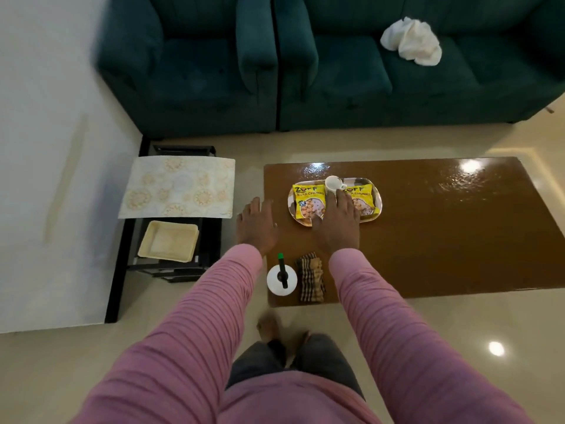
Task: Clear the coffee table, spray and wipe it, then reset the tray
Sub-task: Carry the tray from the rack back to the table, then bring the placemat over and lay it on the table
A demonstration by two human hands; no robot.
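Observation:
On the glossy brown coffee table (443, 234), a silver oval tray (378, 198) near the left end carries two yellow snack packets (307, 203) (364, 198) and a white cup (331, 183) between them. My right hand (337, 228) stretches flat over the tray, its fingertips at the cup's handle. My left hand (256, 228) hovers with spread fingers over the table's left edge, holding nothing. A white spray bottle with a green nozzle (282, 278) and a folded checked cloth (310, 276) stand at the table's near left corner.
Left of the table stands a black side table topped with a patterned mat (180, 186), with a cream tray (168, 244) on its lower shelf. A dark green armchair (189, 71) and sofa (458, 87) line the far side, a white cloth (412, 42) on the sofa.

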